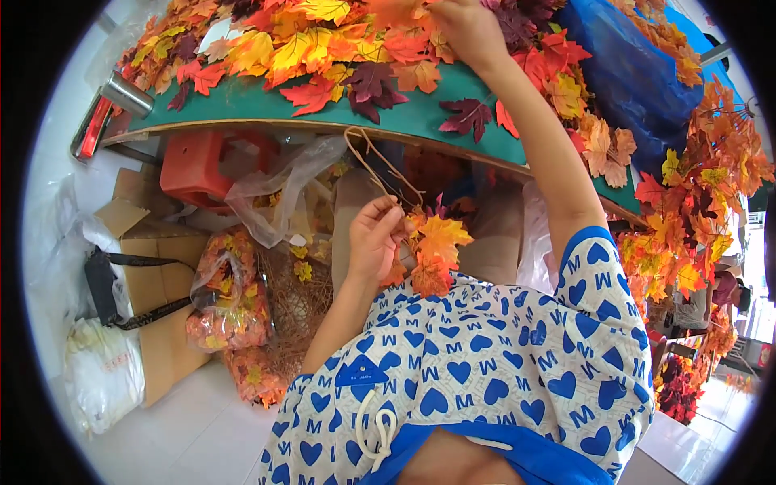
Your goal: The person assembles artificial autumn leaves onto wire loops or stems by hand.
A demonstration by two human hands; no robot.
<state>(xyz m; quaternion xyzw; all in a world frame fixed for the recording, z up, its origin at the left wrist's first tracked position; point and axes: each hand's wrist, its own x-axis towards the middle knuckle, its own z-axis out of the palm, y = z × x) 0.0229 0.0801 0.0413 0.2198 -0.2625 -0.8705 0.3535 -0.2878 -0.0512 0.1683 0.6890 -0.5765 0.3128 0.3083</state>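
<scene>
My left hand (377, 236) is closed in a pinch on a thin brown wrapped stem (365, 153), which loops up toward the table edge. Orange and yellow artificial maple leaves (439, 242) hang from this stem, over my lap beside the hand. Stretched across the table, my right hand (469, 34) is at the pile of loose artificial leaves (311, 50). Its fingers are bent around the edge of an orange leaf (396, 13), partly cut off by the top of the view. A dark purple leaf (466, 118) lies below my right wrist.
The green tabletop (242, 99) has a curved front edge above my knees. Under it are a red plastic stool (194, 166) and clear plastic. A cardboard box (166, 283) and bagged leaves (230, 295) stand at left. A blue plastic bag (634, 69) and hanging leaf garlands (711, 186) are at right.
</scene>
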